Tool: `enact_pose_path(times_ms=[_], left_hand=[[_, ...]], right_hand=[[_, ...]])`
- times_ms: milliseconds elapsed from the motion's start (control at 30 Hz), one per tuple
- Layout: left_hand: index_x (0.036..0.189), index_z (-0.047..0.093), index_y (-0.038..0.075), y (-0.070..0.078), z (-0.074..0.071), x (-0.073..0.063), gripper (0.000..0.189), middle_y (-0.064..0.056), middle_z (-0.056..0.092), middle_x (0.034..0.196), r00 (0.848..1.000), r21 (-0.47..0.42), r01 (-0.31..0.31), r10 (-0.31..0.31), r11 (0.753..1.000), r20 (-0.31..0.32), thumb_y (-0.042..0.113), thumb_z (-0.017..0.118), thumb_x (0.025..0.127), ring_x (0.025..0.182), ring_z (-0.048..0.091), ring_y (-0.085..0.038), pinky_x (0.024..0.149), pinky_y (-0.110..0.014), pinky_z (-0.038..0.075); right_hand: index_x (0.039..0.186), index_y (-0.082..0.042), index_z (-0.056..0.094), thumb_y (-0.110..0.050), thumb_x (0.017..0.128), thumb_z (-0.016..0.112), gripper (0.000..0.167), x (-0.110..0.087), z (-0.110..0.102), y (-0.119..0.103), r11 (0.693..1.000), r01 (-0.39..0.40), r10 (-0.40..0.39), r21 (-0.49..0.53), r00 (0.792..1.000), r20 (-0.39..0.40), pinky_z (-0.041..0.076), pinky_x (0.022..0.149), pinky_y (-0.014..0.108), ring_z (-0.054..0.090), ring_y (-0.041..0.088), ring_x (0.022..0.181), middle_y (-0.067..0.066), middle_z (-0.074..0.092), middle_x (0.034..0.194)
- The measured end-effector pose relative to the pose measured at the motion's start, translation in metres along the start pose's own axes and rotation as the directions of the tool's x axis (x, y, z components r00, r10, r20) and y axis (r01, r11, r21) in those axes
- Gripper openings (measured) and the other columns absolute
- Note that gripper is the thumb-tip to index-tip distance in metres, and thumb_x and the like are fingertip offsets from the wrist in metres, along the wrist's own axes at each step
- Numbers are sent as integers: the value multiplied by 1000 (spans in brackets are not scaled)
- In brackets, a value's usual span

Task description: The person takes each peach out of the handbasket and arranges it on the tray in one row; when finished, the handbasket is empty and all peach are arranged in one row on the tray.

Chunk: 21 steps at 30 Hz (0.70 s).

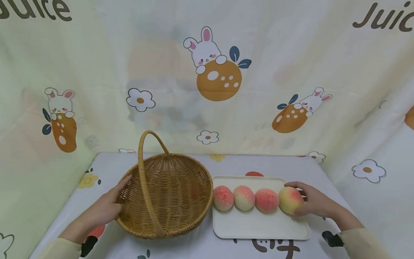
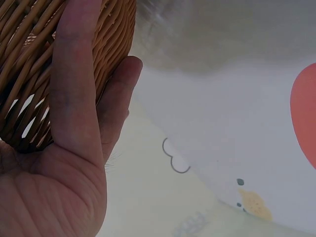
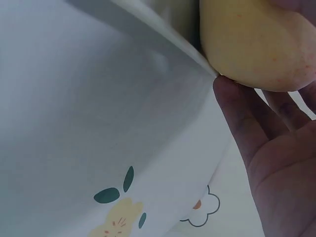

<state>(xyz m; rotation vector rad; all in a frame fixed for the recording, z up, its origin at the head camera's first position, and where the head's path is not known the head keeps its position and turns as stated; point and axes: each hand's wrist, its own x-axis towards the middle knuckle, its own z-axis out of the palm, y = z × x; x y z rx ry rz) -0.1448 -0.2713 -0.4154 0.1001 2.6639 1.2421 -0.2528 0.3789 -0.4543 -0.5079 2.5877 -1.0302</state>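
Note:
A round wicker basket with a tall arched handle stands on the left of the table, its open top tilted towards me. My left hand holds the basket's left side at the rim; in the left wrist view its fingers lie along the woven wall. To the right, several peaches sit in a row on a white rectangular tray. My right hand grips the rightmost peach, yellow with a red blush, from its right side. In the right wrist view a fingertip touches the tray's edge under this peach.
Three other peaches, a left one, a paler one and a redder one, lie left of the held one. The tray's left edge lies close beside the basket. A patterned cloth covers the table, and a printed curtain hangs behind.

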Motion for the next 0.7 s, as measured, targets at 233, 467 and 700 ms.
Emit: enact_pose_path(times_ms=[233, 467, 700], left_hand=[[163, 11, 7, 0, -1, 0, 100, -36, 17, 159, 1000, -4, 2, -2, 1000, 5, -11, 52, 74, 141, 25, -55, 102, -63, 35], [163, 10, 8, 1, 0, 2, 99, -36, 18, 159, 1000, -4, 8, -8, 1000, 15, -9, 54, 76, 136, 33, -50, 94, -55, 43], [162, 14, 4, 4, -4, 1, 83, -38, 16, 158, 996, 23, -70, 68, 997, 53, 11, 63, 95, 141, 19, -59, 103, -71, 30]], right_hand=[[138, -6, 51, -18, 64, 92, 86, 5, 5, -5, 998, -55, 55, -14, 998, 11, 48, 91, 53, 55, 40, 117, 16, 56, 132], [140, -6, 50, -20, 64, 92, 88, 2, 6, -2, 999, -48, 48, -23, 999, 8, 48, 90, 52, 54, 42, 119, 16, 56, 133], [149, -5, 44, -23, 65, 92, 98, -2, 5, -9, 996, -50, 52, -75, 998, 26, 49, 87, 47, 54, 38, 116, 21, 51, 139]])
